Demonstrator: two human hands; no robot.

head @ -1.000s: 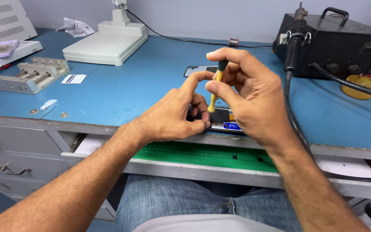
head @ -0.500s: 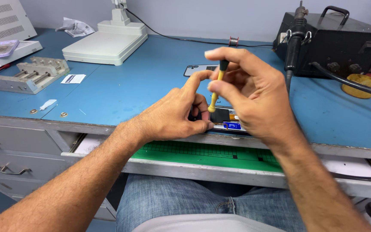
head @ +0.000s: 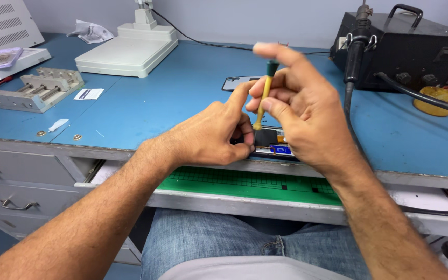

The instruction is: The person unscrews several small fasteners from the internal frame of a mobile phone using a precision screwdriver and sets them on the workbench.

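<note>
My right hand (head: 307,114) grips a small yellow screwdriver (head: 262,101) with a dark green cap, held nearly upright, its tip down on an opened phone (head: 276,147) at the front edge of the blue table (head: 156,109). The index finger rests on the cap. Lower on the shaft, the thumb and fingers pinch it. My left hand (head: 211,136) presses on the phone's left end, index finger raised toward the screwdriver. Most of the phone is hidden by both hands; a dark part and a blue part show.
A green cutting mat (head: 245,184) lies in the open drawer below. A black soldering station (head: 405,46) with its iron and cable stands at the back right. A white base (head: 128,49) is back left, a metal jig (head: 37,89) at left, a phone back cover (head: 237,82) behind my hands.
The right hand has shifted its fingers along the screwdriver, the index finger now lifted over the cap. The left hand stays on the phone.
</note>
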